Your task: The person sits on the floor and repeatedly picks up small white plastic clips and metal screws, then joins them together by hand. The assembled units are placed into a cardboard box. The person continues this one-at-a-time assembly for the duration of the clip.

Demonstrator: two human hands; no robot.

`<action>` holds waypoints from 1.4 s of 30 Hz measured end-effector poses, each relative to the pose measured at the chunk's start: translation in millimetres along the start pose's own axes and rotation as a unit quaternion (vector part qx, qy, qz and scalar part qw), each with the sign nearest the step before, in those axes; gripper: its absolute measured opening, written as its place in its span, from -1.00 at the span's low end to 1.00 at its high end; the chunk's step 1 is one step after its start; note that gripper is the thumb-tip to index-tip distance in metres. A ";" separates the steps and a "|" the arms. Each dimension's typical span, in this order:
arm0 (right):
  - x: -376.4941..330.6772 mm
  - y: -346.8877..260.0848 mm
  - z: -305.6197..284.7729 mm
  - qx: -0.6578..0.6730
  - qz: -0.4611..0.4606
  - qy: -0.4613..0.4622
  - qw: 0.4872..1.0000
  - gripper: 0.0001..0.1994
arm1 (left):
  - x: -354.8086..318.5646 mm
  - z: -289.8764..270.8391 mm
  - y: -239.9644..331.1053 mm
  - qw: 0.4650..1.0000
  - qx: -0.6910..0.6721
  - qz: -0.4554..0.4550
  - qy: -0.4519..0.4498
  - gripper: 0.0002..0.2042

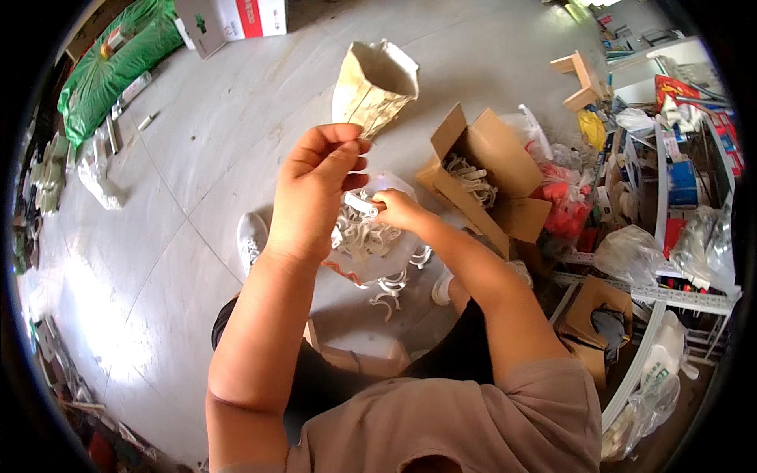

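Note:
Raised in front of me, my left hand (pixel 322 169) has its thumb and fingertips pinched together. Whatever is in that pinch, if anything, is too small to make out. Lower and to the right, my right hand (pixel 400 211) grips a white plastic pipe clip (pixel 359 205). Just beneath it, a clear plastic bag (pixel 404 251) lies spread between my feet, heaped with white plastic clips (pixel 371 239). Several loose clips (pixel 386 298) are scattered on the floor at its near edge. My left forearm hides part of the heap.
An open cardboard box (pixel 512 165) with more white pieces stands to the right of the bag. Beyond my hands is an upright, crumpled paper sack (pixel 371 79). Cluttered shelving (pixel 662 296) lines the right side. A green sack (pixel 118 67) lies far left.

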State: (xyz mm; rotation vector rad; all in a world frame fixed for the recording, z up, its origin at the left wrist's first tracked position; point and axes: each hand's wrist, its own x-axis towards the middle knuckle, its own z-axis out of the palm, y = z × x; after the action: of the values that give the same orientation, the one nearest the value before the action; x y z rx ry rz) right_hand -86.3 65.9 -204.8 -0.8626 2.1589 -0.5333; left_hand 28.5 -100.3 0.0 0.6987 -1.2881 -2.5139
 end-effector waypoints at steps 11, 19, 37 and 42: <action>-122.8 -111.2 -83.5 0.351 -0.175 0.228 0.891 -0.73 | 1.7 26.4 -6.0 0.999 -0.020 0.025 -0.034 -0.85; -135.0 -95.8 -93.8 0.275 -0.212 0.249 0.904 -0.70 | -11.8 44.8 -33.3 0.987 -0.013 -0.005 -0.159 -0.68; -146.7 -86.5 -102.6 0.517 -0.197 0.192 0.811 -0.85 | -17.7 59.1 -58.9 0.934 0.278 0.131 -0.184 -0.49; -147.4 -89.0 -102.0 0.553 -0.214 0.169 0.788 -0.87 | -11.2 53.0 -50.4 0.968 0.144 0.116 -0.169 -0.77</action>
State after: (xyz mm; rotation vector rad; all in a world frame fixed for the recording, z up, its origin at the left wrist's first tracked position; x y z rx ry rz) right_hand -53.4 120.9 -15.2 -0.5477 1.4356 -2.0390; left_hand 11.6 -29.2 -10.9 0.1537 -1.7611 -2.3441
